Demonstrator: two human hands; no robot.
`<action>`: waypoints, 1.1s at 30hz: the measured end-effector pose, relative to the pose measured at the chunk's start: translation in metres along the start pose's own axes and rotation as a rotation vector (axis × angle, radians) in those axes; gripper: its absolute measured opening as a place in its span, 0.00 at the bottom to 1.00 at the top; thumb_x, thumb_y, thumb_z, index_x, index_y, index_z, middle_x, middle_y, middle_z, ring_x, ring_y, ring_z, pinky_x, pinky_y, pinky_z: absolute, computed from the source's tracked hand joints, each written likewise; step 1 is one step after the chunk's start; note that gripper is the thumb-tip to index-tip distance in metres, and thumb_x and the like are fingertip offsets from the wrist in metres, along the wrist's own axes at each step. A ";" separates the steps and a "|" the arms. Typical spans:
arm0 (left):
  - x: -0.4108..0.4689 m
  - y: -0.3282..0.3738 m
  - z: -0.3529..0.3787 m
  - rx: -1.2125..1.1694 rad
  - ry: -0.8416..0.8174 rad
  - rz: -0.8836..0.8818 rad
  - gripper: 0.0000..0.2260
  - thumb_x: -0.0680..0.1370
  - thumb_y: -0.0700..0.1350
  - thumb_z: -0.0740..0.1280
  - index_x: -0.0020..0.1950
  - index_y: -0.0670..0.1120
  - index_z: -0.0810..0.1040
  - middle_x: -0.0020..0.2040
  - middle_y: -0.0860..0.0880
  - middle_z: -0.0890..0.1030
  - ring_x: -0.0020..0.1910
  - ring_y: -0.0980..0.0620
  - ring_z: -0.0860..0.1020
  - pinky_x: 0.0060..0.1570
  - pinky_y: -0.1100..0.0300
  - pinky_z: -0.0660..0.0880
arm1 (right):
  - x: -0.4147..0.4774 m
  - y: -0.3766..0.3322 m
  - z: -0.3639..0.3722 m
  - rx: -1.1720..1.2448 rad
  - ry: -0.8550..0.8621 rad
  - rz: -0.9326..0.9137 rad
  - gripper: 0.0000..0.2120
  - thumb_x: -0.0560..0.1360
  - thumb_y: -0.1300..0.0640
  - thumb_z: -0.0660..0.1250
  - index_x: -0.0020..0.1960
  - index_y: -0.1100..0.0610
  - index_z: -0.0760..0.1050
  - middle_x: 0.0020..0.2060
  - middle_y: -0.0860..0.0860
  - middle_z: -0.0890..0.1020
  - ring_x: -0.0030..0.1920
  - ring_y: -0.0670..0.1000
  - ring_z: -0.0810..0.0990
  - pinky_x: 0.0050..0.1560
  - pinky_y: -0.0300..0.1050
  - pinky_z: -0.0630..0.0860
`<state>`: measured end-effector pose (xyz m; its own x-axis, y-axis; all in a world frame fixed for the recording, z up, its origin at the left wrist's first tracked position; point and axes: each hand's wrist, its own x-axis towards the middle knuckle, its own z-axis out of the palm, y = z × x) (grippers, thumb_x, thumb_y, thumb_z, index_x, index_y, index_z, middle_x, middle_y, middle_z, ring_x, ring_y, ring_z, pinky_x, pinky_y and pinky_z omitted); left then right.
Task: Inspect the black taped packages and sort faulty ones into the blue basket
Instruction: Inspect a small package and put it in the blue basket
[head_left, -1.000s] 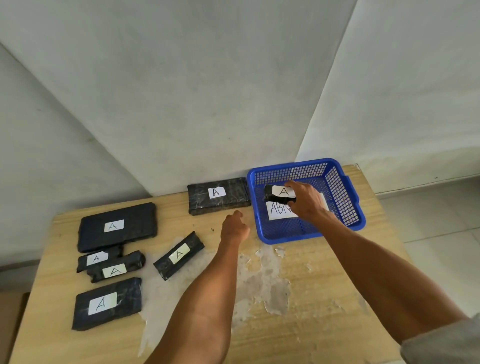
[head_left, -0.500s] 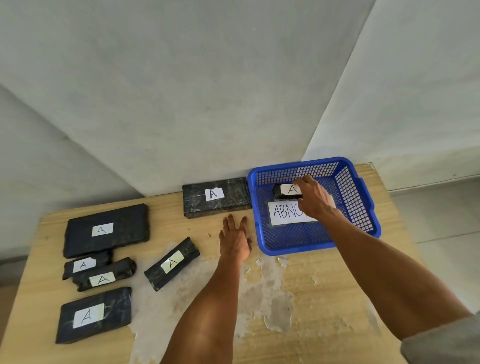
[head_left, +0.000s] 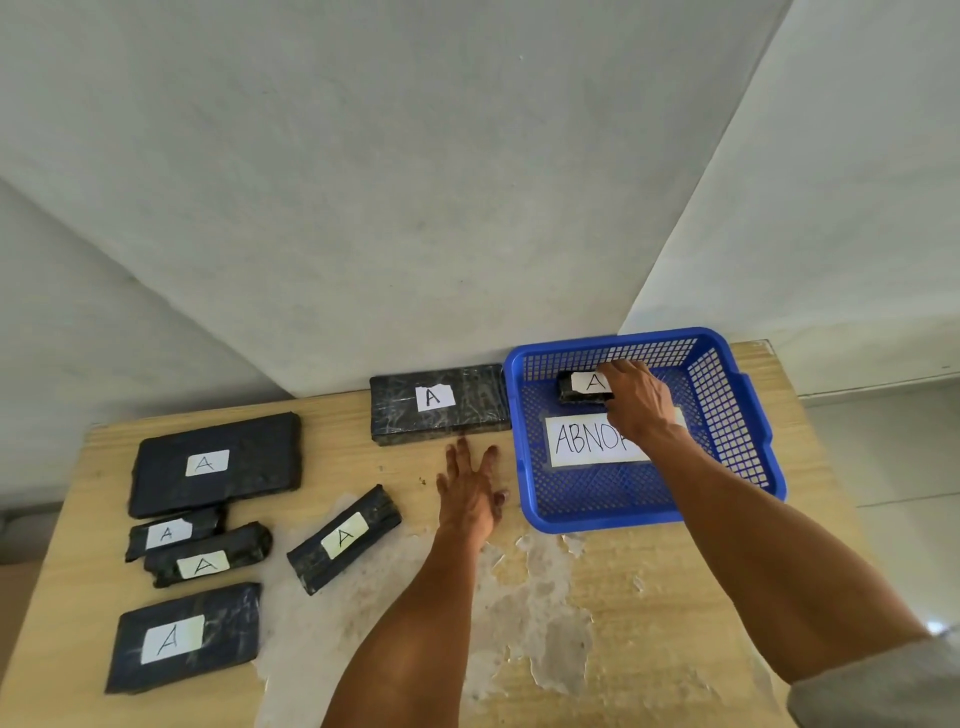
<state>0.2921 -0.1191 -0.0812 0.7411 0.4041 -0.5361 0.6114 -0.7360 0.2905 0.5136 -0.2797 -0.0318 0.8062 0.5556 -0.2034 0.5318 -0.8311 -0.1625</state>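
A blue mesh basket (head_left: 737, 447) stands at the table's back right, with a white label reading "ABNO..." on its floor. My right hand (head_left: 636, 402) reaches into it and grips a small black taped package (head_left: 574, 391) marked "A" near the basket's far wall. My left hand (head_left: 470, 491) lies flat on the table with fingers spread, just left of the basket and holding nothing. Beyond its fingertips, a long black package (head_left: 439, 402) rests against the wall. A slanted narrow package (head_left: 345, 538) is left of my left forearm.
Several more black packages marked "A" lie on the left half of the wooden table (head_left: 571, 649): a large flat one (head_left: 215, 462), two small overlapping ones (head_left: 200, 553) and a medium one (head_left: 184, 636). White walls rise right behind the table. Its surface is peeling in the middle.
My left hand opened from a loose fist and settled flat on the table. My right hand carried the small package deeper into the basket, toward its far wall.
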 end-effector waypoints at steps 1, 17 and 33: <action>0.000 0.000 0.000 -0.007 -0.002 -0.002 0.31 0.83 0.50 0.62 0.82 0.55 0.48 0.81 0.43 0.36 0.80 0.41 0.37 0.77 0.38 0.50 | 0.001 -0.002 0.001 0.000 0.003 -0.003 0.28 0.72 0.67 0.71 0.70 0.55 0.70 0.62 0.54 0.78 0.65 0.58 0.73 0.51 0.55 0.78; -0.001 0.000 -0.003 -0.034 -0.019 0.001 0.31 0.83 0.50 0.61 0.82 0.55 0.48 0.81 0.43 0.36 0.80 0.40 0.36 0.77 0.37 0.49 | 0.001 -0.013 0.010 0.032 0.062 0.030 0.23 0.73 0.71 0.68 0.66 0.59 0.72 0.57 0.58 0.78 0.57 0.61 0.77 0.46 0.54 0.78; -0.005 -0.004 0.000 0.092 -0.078 -0.009 0.31 0.84 0.56 0.55 0.80 0.59 0.38 0.77 0.45 0.26 0.78 0.43 0.31 0.77 0.41 0.44 | 0.001 -0.012 0.021 0.038 0.074 0.030 0.26 0.72 0.73 0.67 0.68 0.59 0.70 0.60 0.58 0.77 0.61 0.61 0.75 0.48 0.56 0.79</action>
<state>0.2856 -0.1182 -0.0795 0.7098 0.3702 -0.5993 0.5874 -0.7806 0.2136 0.5022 -0.2688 -0.0507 0.8393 0.5262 -0.1370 0.4982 -0.8451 -0.1937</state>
